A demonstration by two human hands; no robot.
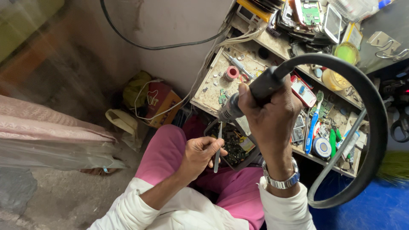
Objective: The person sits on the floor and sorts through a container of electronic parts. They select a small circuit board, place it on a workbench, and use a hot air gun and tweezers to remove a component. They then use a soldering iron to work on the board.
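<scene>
Currently right hand (272,115) is gripping the black hot-air handpiece with thick hose (262,85), nozzle aiming down; left hand (200,155) is pinching slim metal tweezers (218,149) over the dark tray of small parts (233,147) on the lap. Work looks mid-way.

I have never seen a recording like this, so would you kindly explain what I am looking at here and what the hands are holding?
There is one picture, taken by a camera worn on the person's head, looking down at their own two bare hands; no machine is involved. The right hand grips a black hot-air handpiece with a metal nozzle, trailing a thick black hose. The left hand pinches slim metal tweezers just below the nozzle, over a dark tray of small parts on the lap. Behind stands a cluttered workbench holding circuit boards, phone parts, a toothbrush and tape rolls.
</scene>
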